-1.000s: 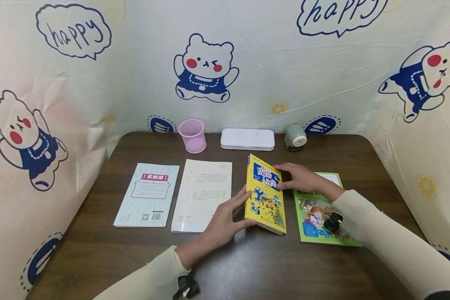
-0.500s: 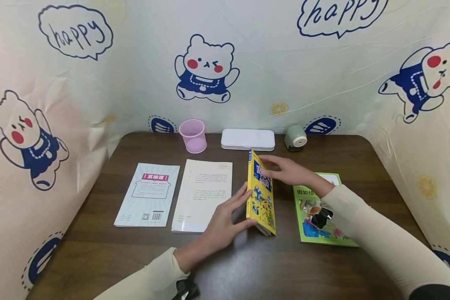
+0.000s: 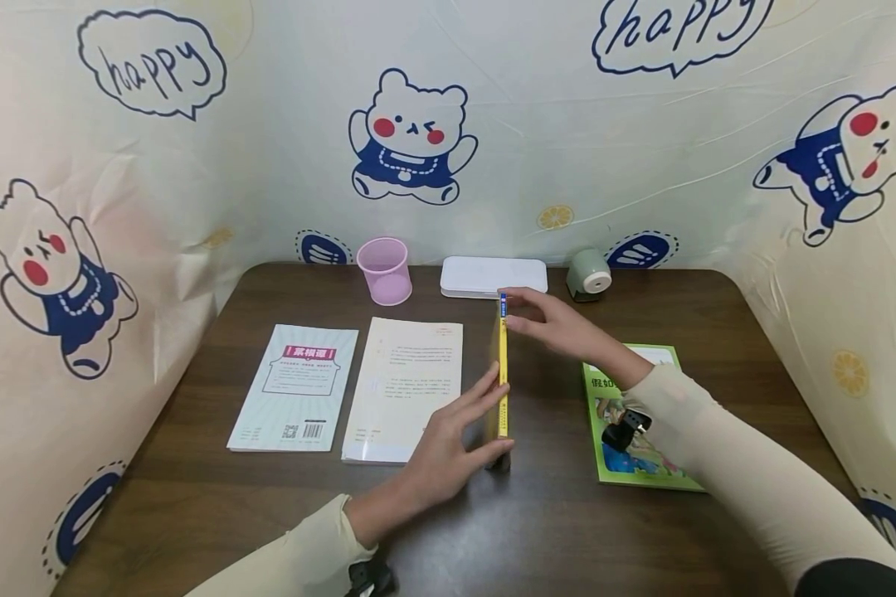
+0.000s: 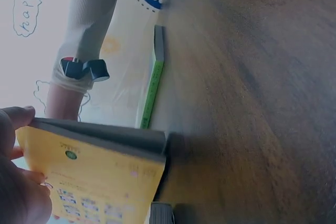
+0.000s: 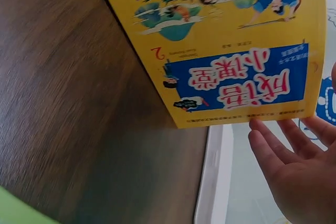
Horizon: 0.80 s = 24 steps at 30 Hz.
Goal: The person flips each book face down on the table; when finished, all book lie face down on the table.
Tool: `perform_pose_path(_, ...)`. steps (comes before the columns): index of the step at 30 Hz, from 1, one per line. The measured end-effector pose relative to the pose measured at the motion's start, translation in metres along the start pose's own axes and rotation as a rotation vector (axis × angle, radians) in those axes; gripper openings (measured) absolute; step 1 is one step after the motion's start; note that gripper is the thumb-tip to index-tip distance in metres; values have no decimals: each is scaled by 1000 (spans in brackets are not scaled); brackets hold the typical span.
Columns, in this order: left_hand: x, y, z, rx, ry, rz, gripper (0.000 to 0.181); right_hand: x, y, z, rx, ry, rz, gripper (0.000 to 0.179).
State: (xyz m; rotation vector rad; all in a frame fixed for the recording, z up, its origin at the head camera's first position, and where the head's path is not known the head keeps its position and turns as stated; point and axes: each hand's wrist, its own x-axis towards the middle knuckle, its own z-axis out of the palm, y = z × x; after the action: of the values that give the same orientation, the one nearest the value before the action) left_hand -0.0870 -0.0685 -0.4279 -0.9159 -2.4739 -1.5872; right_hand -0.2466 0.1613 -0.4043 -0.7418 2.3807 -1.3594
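Observation:
A yellow paperback book (image 5: 231, 24) stands on its long edge in the middle of the table, its narrow spine upward in the head view. Its blue title panel fills much of the right wrist view; the left wrist view shows the yellow back cover (image 4: 105, 182) and the page ends. My left hand (image 3: 448, 444) grips the near end, thumb at the end edge and fingers against the back cover. At the far end my right hand (image 3: 556, 323) touches the book with extended fingers, the fingertips (image 5: 256, 125) along its top edge.
A pale blue book (image 3: 291, 414) and a white book (image 3: 396, 348) lie left of the yellow one, a green book (image 3: 612, 464) under the right forearm. Along the back stand a pink cup (image 3: 384, 278), a flat white case (image 3: 493, 276) and a grey-green rounded object (image 3: 584, 269).
The yellow book has turned from leaning with its front cover visible to standing upright, spine up. My right hand has moved left with its far end; my left hand stays nearly in place.

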Motion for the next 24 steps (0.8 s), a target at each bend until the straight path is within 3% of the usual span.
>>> perform_pose_path(8, 1, -1, 3, 35, -14, 20, 66, 1, -5, 2, 56, 15, 37, 67)
perform_pose_path(14, 1, -12, 10, 73, -38, 25, 90, -2, -5, -1, 71, 7, 48, 67)
perform_pose_path(18, -1, -23, 15, 149, -88, -26, 100, -7, -4, -4, 90, 7, 56, 63)
perform_pose_path(24, -6, -31, 19, 312, -204, -188, 100, -17, 5, -10, 159, 3, 75, 65)
